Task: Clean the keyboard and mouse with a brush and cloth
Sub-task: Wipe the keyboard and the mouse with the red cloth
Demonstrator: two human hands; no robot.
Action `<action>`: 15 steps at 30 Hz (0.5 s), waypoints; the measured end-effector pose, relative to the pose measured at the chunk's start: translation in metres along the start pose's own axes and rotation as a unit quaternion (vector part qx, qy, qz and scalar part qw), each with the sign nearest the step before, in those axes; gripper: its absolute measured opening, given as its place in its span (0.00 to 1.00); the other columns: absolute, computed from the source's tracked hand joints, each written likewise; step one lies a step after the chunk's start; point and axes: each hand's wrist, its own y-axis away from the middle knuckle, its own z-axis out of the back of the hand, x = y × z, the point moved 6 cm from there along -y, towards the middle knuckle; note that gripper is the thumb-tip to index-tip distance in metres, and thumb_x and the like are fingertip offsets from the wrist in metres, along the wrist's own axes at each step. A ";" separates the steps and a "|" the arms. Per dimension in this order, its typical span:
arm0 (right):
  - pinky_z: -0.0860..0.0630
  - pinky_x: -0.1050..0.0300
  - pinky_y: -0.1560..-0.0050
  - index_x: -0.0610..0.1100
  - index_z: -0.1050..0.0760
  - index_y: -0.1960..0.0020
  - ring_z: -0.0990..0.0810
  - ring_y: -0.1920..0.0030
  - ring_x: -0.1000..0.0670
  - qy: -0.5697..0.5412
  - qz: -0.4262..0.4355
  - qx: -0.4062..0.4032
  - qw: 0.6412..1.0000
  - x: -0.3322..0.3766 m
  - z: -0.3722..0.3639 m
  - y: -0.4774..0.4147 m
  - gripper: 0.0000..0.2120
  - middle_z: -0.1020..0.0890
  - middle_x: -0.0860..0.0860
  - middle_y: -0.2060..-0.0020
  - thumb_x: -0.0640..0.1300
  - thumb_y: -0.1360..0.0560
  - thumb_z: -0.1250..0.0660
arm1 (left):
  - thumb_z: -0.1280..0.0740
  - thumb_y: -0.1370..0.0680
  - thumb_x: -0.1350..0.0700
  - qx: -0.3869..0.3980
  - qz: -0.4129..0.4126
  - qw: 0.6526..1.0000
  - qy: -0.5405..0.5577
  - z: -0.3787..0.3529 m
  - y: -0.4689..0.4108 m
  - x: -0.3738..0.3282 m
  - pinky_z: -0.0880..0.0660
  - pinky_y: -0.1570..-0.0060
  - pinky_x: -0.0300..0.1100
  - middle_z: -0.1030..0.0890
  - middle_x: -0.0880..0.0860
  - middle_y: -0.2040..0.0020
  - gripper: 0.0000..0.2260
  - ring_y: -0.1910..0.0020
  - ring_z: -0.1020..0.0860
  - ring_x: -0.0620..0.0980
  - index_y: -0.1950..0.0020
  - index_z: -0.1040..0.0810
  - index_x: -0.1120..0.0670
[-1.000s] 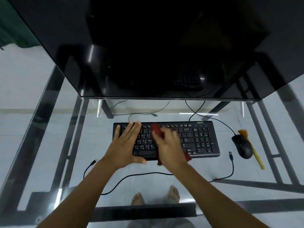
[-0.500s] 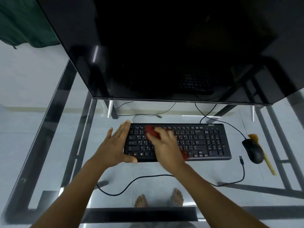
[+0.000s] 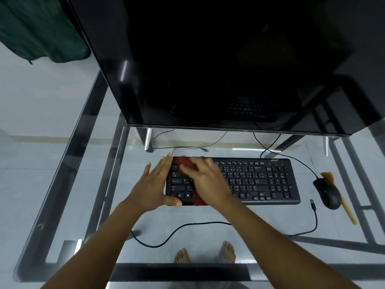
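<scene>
A black keyboard (image 3: 256, 180) lies on the glass desk (image 3: 100, 184) below a dark monitor. My right hand (image 3: 208, 180) presses a red cloth (image 3: 186, 163) onto the keyboard's left part; the cloth shows past the fingertips and under the wrist. My left hand (image 3: 154, 184) lies flat with straight fingers against the keyboard's left end, thumb at its front edge. A black mouse (image 3: 327, 191) sits to the right of the keyboard. A brush (image 3: 341, 198) with a yellow handle and brown bristles lies right behind the mouse.
A large dark monitor (image 3: 208, 59) overhangs the back of the desk. Loose black cables (image 3: 183, 226) run across the glass in front of the keyboard and behind it. Bare feet (image 3: 227, 251) show through the glass. A green fabric (image 3: 37, 28) hangs at top left.
My right hand has slid the red cloth leftward across the keys, from the middle to the left part. My left hand has shifted to the keyboard's left end. The camera view moved.
</scene>
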 end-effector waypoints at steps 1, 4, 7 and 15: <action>0.24 0.46 0.47 0.49 0.23 0.35 0.25 0.46 0.40 0.003 -0.061 -0.021 0.998 -0.015 0.006 0.000 0.28 0.22 0.44 0.38 0.31 0.33 0.29 | 0.27 0.38 0.32 0.000 0.002 1.000 0.000 0.000 0.000 0.000 0.64 0.26 0.48 0.62 0.43 0.23 0.61 0.24 0.61 0.41 0.23 0.67 0.50; 0.24 0.44 0.46 0.48 0.25 0.34 0.27 0.44 0.41 0.014 -0.106 -0.021 0.994 -0.004 0.005 0.010 0.27 0.24 0.44 0.36 0.34 0.31 0.29 | 0.26 0.38 0.33 -0.004 0.002 1.000 0.005 0.000 0.000 0.000 0.64 0.26 0.48 0.62 0.43 0.23 0.61 0.24 0.62 0.41 0.23 0.66 0.50; 0.27 0.45 0.45 0.49 0.26 0.34 0.31 0.41 0.43 -0.027 0.010 0.037 0.999 0.040 -0.005 0.033 0.19 0.28 0.45 0.33 0.48 0.25 0.33 | 0.26 0.37 0.35 -0.011 -0.002 1.000 -0.006 0.000 0.001 0.000 0.62 0.25 0.50 0.61 0.44 0.22 0.60 0.25 0.62 0.41 0.23 0.66 0.51; 0.30 0.48 0.38 0.46 0.30 0.29 0.30 0.41 0.45 -0.101 -0.224 0.014 0.969 -0.019 0.021 0.033 0.23 0.29 0.46 0.41 0.49 0.23 0.35 | 0.40 0.43 0.20 0.026 0.025 0.999 0.037 -0.001 -0.001 -0.004 0.69 0.28 0.52 0.67 0.45 0.24 0.61 0.26 0.70 0.44 0.22 0.64 0.49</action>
